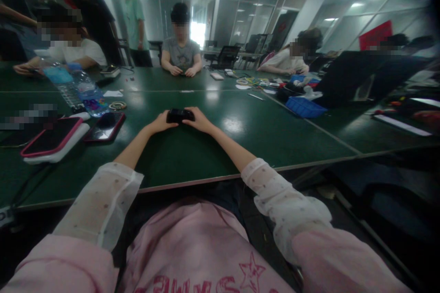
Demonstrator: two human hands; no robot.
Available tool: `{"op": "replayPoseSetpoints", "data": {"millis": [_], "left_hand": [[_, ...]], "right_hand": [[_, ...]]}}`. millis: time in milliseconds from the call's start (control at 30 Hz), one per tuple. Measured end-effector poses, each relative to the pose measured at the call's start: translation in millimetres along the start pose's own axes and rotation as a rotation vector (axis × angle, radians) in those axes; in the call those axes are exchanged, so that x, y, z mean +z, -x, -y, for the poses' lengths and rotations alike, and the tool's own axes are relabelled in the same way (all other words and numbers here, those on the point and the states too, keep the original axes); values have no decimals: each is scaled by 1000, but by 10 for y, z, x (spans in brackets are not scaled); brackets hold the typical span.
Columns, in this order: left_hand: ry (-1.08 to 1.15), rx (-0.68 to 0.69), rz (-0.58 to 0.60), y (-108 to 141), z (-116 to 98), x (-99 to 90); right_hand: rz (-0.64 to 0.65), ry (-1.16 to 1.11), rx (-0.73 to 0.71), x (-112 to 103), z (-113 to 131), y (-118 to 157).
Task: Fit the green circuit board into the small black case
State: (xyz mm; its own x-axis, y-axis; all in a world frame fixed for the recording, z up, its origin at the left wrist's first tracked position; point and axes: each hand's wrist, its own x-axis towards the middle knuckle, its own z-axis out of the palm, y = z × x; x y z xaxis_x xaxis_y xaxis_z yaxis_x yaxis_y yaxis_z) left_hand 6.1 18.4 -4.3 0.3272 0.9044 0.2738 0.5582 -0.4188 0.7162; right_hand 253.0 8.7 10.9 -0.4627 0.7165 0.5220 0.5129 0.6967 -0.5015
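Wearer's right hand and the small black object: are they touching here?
Touching. The head view shows the right hand gripping the right end of the small black object, a finger at its far corner, thumb at its near edge.

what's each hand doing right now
left hand: closed on one end of the small black object
right hand: closed on the other end of it

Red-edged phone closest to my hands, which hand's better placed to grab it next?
Left, I'd say: your left hand is nearer the red-edged phone; your right hand is farther across. Both hold the black device, though.
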Motion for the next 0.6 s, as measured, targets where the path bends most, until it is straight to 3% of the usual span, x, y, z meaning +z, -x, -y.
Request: {"op": "replayPoseSetpoints", "data": {"millis": [600], "left_hand": [[3,12,-20,-5,20,8]], "right_hand": [[44,10,7,53,-57,17]]}}
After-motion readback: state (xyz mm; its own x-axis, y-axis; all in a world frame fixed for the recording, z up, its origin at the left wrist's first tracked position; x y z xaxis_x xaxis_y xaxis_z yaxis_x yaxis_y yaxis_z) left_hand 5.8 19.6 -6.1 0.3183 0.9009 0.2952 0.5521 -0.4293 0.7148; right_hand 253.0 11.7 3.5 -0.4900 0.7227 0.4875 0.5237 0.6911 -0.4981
